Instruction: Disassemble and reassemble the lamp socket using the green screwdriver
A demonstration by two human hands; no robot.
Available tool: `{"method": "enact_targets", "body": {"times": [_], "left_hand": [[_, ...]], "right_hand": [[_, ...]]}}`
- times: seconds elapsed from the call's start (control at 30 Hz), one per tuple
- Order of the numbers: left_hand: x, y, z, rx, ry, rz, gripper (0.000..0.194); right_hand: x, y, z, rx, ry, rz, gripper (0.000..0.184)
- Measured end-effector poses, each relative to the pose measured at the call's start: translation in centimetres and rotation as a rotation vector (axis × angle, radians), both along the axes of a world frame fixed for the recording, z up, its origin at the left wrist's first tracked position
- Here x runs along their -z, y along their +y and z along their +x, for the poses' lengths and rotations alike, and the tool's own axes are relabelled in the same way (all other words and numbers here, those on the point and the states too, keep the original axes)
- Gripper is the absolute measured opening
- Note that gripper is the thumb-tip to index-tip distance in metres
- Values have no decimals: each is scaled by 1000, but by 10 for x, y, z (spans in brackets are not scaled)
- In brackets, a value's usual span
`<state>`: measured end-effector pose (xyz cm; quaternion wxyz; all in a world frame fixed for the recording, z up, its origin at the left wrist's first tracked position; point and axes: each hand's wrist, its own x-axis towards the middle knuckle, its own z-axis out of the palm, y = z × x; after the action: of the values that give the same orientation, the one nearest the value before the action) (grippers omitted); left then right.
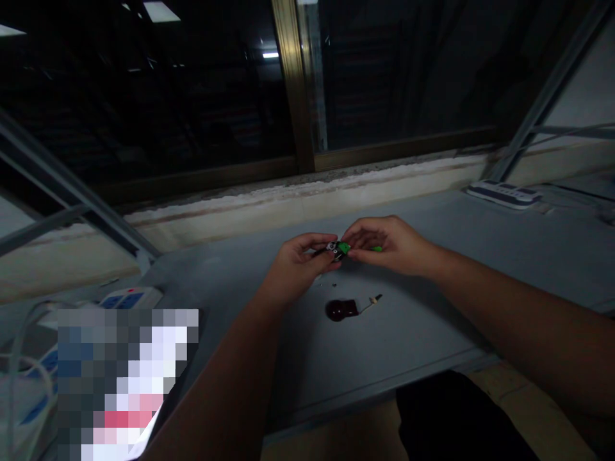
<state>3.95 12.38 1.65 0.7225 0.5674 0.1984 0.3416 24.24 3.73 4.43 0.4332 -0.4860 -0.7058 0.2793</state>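
Observation:
Above the table, my left hand (pixel 298 262) is closed on a small dark device with white and metal parts (pixel 335 250), thumb on top of it. My right hand (pixel 384 243) meets it from the right, its thumb and fingertips pinched at a bright green part (pixel 344 248). More green shows just behind the right palm; whether both bits are one object I cannot tell. On the table below lie a shiny dark red-brown rounded piece with a square end (pixel 340 310) and a thin wire with a small tip (pixel 371 303). Tiny dark bits (pixel 334 285), possibly screws, lie near the left hand.
A white power strip (pixel 129 297) with blue sockets and cables is at the left, beside a blurred-out screen (pixel 144 371). Another power strip (pixel 503 194) sits at the back right. Metal frame bars (pixel 72 186) rise at both sides, before a dark window.

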Motion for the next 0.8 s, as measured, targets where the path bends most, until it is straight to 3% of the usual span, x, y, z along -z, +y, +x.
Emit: {"method": "enact_targets", "body": {"times": [0.47, 0.8], "left_hand": [[2, 2, -1, -5, 13, -18, 41], [2, 1, -1, 18, -7, -6, 46]], "right_hand": [[-3, 5, 3, -66, -76, 277, 8], [0, 4, 4, -20, -200, 252, 13]]}}
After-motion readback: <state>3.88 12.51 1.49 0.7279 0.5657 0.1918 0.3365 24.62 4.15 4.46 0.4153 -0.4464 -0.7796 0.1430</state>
